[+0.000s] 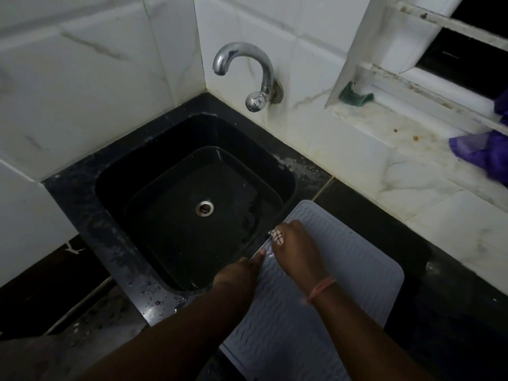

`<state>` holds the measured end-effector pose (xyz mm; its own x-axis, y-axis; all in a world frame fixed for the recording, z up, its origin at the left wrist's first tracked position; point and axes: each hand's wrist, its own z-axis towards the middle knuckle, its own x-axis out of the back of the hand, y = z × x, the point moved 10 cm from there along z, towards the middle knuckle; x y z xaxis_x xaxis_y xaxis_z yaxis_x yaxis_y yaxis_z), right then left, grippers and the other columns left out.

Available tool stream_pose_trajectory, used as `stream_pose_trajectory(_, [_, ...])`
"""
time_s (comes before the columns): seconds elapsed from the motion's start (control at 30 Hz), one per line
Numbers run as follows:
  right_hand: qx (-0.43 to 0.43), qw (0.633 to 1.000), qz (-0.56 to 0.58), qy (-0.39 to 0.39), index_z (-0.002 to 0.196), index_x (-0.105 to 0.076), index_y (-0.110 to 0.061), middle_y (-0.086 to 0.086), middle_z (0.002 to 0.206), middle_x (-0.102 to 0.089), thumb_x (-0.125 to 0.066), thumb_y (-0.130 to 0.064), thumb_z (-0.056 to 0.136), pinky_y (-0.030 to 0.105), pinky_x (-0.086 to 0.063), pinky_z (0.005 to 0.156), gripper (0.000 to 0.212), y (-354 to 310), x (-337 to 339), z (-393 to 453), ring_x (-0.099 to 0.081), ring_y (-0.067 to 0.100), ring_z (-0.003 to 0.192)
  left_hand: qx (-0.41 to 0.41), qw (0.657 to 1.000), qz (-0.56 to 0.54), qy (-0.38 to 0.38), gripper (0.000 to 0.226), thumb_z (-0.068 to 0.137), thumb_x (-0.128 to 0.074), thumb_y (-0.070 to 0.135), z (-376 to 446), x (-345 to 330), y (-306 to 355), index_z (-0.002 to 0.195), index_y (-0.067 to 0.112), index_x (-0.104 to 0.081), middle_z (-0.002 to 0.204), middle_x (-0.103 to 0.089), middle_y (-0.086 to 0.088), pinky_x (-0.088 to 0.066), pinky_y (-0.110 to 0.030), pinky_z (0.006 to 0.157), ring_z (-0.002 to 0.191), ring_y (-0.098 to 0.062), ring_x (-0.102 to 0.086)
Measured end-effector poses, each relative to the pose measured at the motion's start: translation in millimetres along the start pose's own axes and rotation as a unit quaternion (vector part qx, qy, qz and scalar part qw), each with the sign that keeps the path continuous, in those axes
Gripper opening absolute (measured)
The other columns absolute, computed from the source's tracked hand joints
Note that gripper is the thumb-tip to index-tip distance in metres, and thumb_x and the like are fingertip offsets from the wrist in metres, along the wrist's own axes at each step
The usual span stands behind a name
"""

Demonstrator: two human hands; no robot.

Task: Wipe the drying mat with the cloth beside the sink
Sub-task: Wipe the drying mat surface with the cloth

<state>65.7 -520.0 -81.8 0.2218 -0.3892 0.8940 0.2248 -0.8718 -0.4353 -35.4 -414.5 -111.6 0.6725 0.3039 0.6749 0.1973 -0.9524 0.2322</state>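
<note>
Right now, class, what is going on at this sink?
A person is working on a grey ribbed drying mat lying on the dark counter to the right of the black sink. The left hand pinches the mat's sink-side edge. The right hand presses a small white patterned cloth onto the mat near that edge. The tap is not running.

White marble-veined wall tiles [90,86] meet in a corner behind a black sink [192,193] sunk into a dark, speckled stone bench [365,215], wet with droplets along its edges. A curved chrome tap [247,70] juts from the right-hand wall above the basin, and a steel drain [204,208] sits at the bottom. To the right a grimy white window frame [412,50] opens onto darkness above a stained sill [390,127]; the light is dim.
</note>
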Motion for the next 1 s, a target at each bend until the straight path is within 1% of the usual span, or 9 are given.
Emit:
stream_pose_trajectory(0.2, [-0.043,0.998,0.009,0.038,0.113,-0.070,-0.013,0.004,0.118,-0.065,-0.063,-0.028,0.099,0.030,-0.052,0.086,0.021,34,26,37,-0.065,0.019,0.099,-0.012,1.000,0.000,-0.007,0.095,0.096,-0.063,0.026,-3,0,2,0.159,0.038,0.007,0.151,-0.038,-0.018,-0.056,-0.039,0.085,0.117,-0.028,-0.057])
stream_pose_trajectory(0.37, [-0.089,0.994,-0.032,0.061,0.108,-0.067,-0.013,0.014,0.116,-0.058,-0.066,-0.030,0.096,0.046,-0.059,0.082,0.021,47,44,66,-0.067,0.030,0.092,-0.027,0.999,0.006,0.024,0.088,0.099,-0.057,0.024,-14,-2,1,0.160,0.033,0.005,0.153,-0.036,-0.018,-0.054,-0.037,0.087,0.120,-0.028,-0.056])
stream_pose_trajectory(0.47, [-0.085,0.992,-0.047,0.076,0.109,-0.064,-0.012,0.014,0.119,-0.056,-0.064,-0.027,0.097,0.044,-0.059,0.079,0.019,40,44,59,-0.066,0.030,0.090,-0.021,0.998,-0.003,0.060,0.078,0.102,-0.052,0.030,-19,-6,-3,0.161,0.029,-0.001,0.147,-0.040,-0.015,-0.052,-0.032,0.083,0.114,-0.025,-0.057])
stream_pose_trajectory(0.57, [-0.057,0.996,-0.020,0.060,0.112,-0.066,-0.015,0.009,0.116,-0.061,-0.061,-0.027,0.098,0.034,-0.056,0.077,0.019,18,29,39,-0.065,0.023,0.093,-0.019,0.999,0.013,0.037,0.074,0.101,-0.051,0.034,-18,-4,-8,0.160,0.029,-0.006,0.144,-0.040,-0.017,-0.057,-0.035,0.083,0.109,-0.024,-0.059])
stream_pose_trajectory(0.67, [-0.026,0.998,-0.058,0.004,0.118,-0.060,-0.027,-0.001,0.123,-0.057,-0.062,-0.035,0.097,0.022,-0.043,0.077,0.023,-14,-7,3,-0.061,0.012,0.097,-0.010,0.994,0.057,0.092,0.052,0.103,-0.046,0.025,-23,8,-10,0.153,0.023,-0.031,0.133,-0.052,-0.013,-0.057,-0.039,0.083,0.104,-0.028,-0.064])
stream_pose_trajectory(0.77, [-0.012,0.999,-0.028,-0.041,0.123,-0.058,-0.027,-0.002,0.129,-0.049,-0.060,-0.036,0.099,0.024,-0.049,0.080,0.025,-39,-33,-34,-0.060,0.011,0.096,0.013,0.997,0.018,0.070,0.034,0.105,-0.045,0.028,-29,5,-14,0.137,0.016,-0.049,0.131,-0.055,-0.011,-0.056,-0.040,0.089,0.109,-0.027,-0.064])
stream_pose_trajectory(0.87, [-0.005,0.999,-0.006,-0.034,0.122,-0.059,-0.029,-0.004,0.124,-0.051,-0.061,-0.035,0.099,0.024,-0.053,0.080,0.024,-36,-31,-37,-0.059,0.009,0.093,-0.009,0.998,-0.003,0.063,0.037,0.107,-0.041,0.033,-33,11,-10,0.141,0.017,-0.045,0.131,-0.052,-0.011,-0.056,-0.041,0.091,0.110,-0.026,-0.062])
stream_pose_trajectory(0.93, [-0.018,1.000,0.012,-0.014,0.113,-0.062,-0.031,-0.006,0.115,-0.056,-0.060,-0.039,0.099,0.024,-0.055,0.078,0.017,-23,-20,-24,-0.058,0.004,0.087,-0.020,0.997,-0.001,0.072,0.042,0.108,-0.038,0.033,-37,8,-13,0.148,0.021,-0.038,0.128,-0.052,-0.010,-0.056,-0.037,0.077,0.099,-0.021,-0.061])
stream_pose_trajectory(1.0, [-0.026,0.999,0.017,0.012,0.107,-0.065,-0.028,-0.005,0.110,-0.060,-0.057,-0.040,0.100,0.024,-0.054,0.077,0.016,-10,-7,-10,-0.058,0.005,0.085,-0.019,0.996,0.018,0.090,0.044,0.107,-0.038,0.032,-38,-2,-21,0.150,0.023,-0.036,0.122,-0.052,-0.007,-0.047,-0.028,0.063,0.088,-0.016,-0.058])
